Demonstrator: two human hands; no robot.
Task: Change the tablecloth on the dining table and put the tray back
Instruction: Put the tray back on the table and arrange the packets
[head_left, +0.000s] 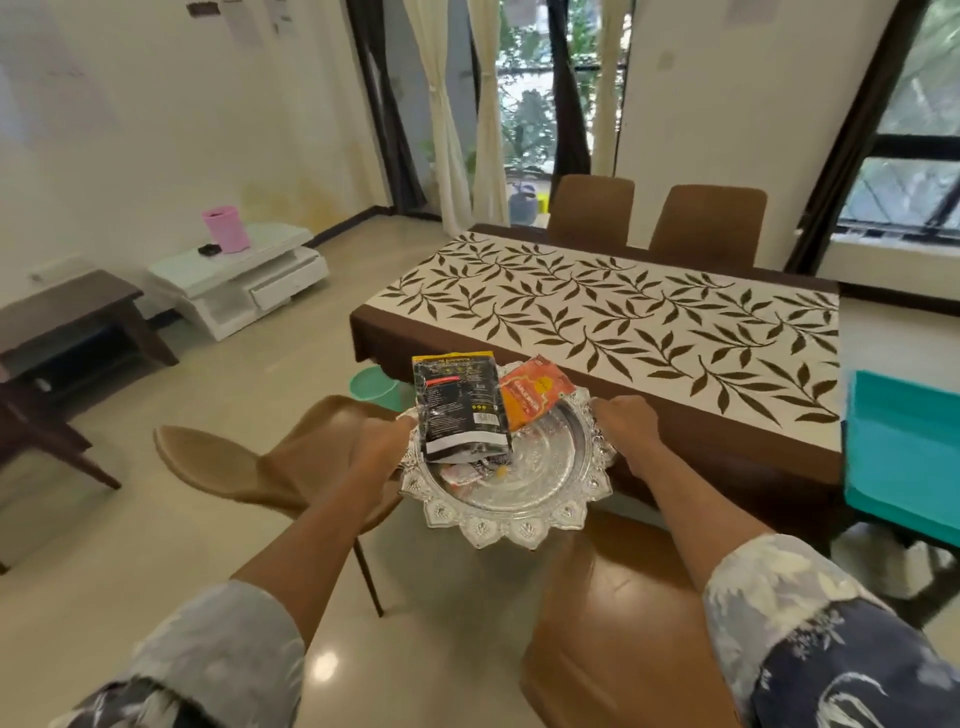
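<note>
Left hand (382, 441) and right hand (623, 421) each grip an opposite rim of the silver tray (498, 525), held in the air just before the leaf-patterned tablecloth (623, 322), which lies spread flat with 2 brown chairs (592, 208) behind. On the tray lean a black pouch (460, 405) and an orange packet (535, 395); small blurred sachets (462, 473), perhaps, lie beneath.

Dining table (519, 232) under leaf-print tablecloth (623, 322)

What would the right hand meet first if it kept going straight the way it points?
Probably the leaf-patterned tablecloth, at its brown near edge. The right hand, gripping the rim of the silver tray, points that way with nothing visible between; depth is unclear.
</note>
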